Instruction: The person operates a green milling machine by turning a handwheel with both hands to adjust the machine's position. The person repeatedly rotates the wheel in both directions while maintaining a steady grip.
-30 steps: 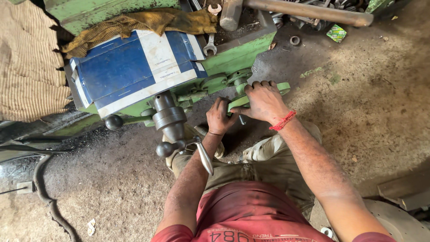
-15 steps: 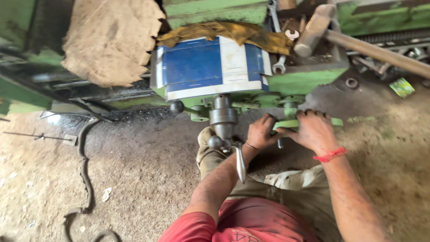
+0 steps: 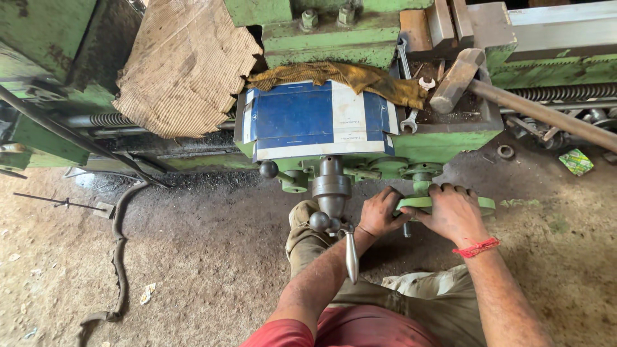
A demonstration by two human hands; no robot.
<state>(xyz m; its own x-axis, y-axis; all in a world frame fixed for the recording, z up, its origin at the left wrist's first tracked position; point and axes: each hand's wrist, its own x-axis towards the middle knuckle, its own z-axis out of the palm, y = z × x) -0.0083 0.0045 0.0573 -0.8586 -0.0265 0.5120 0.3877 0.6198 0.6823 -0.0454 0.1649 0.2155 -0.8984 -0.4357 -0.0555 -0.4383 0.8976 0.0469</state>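
I look down at a green lathe carriage (image 3: 443, 144) and my own knees. Both my hands grip the green handwheel (image 3: 485, 205) at the carriage's front. My right hand (image 3: 453, 212) wraps over the wheel's rim, a red thread on its wrist. My left hand (image 3: 379, 212) holds the rim's left side from below. Just left of it hangs a grey metal hub with ball-ended levers (image 3: 331, 193) and a long tapered handle (image 3: 351, 256). A blue and white flattened box (image 3: 318, 119) lies on the carriage top, with a yellow-brown rag (image 3: 347, 76) behind it.
A hammer (image 3: 459, 74) and a spanner (image 3: 406, 122) lie on the carriage. Torn cardboard (image 3: 183, 64) covers the lathe bed at left. A dark hose (image 3: 119, 257) snakes over the dirt floor. The leadscrew (image 3: 565, 93) runs right; a green wrapper (image 3: 576, 160) lies below it.
The view has swung so the carriage sits more to the right and lower. Both hands stay on the handwheel, shifted slightly round the rim.
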